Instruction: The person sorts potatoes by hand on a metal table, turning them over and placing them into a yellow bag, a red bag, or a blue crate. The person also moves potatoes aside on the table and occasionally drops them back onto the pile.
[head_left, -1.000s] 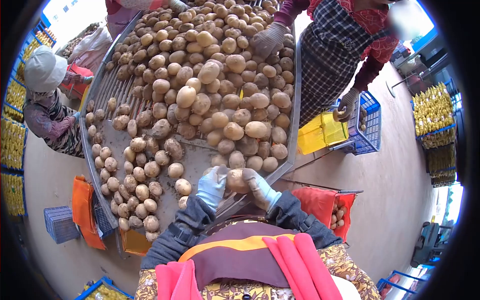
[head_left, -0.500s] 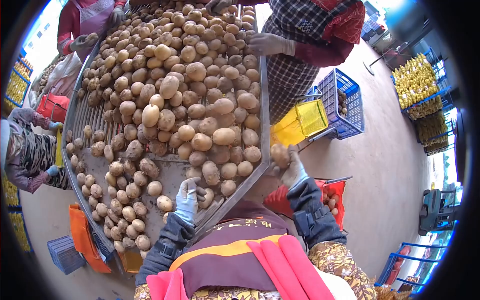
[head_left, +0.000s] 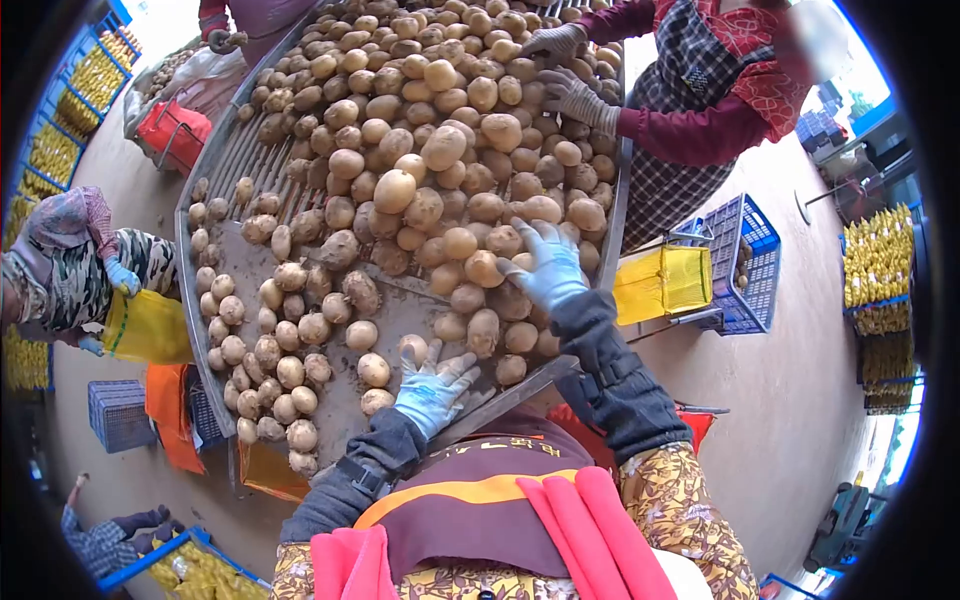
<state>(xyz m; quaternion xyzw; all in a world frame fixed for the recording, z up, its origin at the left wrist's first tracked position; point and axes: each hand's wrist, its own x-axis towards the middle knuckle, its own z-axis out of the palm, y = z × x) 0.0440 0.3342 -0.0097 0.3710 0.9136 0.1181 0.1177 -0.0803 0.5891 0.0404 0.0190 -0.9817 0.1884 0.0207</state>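
Note:
Many brown potatoes [head_left: 395, 191] are heaped on a metal sorting table [head_left: 335, 400] with a slatted top and a raised rim. My right hand [head_left: 550, 268], in a light blue glove, lies over the near right side of the heap with its fingers spread, touching potatoes. Near the table's front edge, my left hand [head_left: 437, 390] rests low on the metal, fingers apart and holding nothing. One pale potato [head_left: 412, 347] sits just beyond its fingertips. A looser group of potatoes [head_left: 290, 373] lies to its left.
Across the right rim, a co-worker's gloved hands [head_left: 575, 95] touch the heap. Beside the table are a yellow mesh bag [head_left: 662, 283], a blue crate [head_left: 750, 265] and a partly hidden red bag [head_left: 697, 425]. Another person at left holds a yellow bag [head_left: 150, 325] near an orange bag [head_left: 172, 415].
My right hand has come from beside the table onto the heap; the potato it held is no longer in it. My left hand has opened flatter near the edge. The view has shifted.

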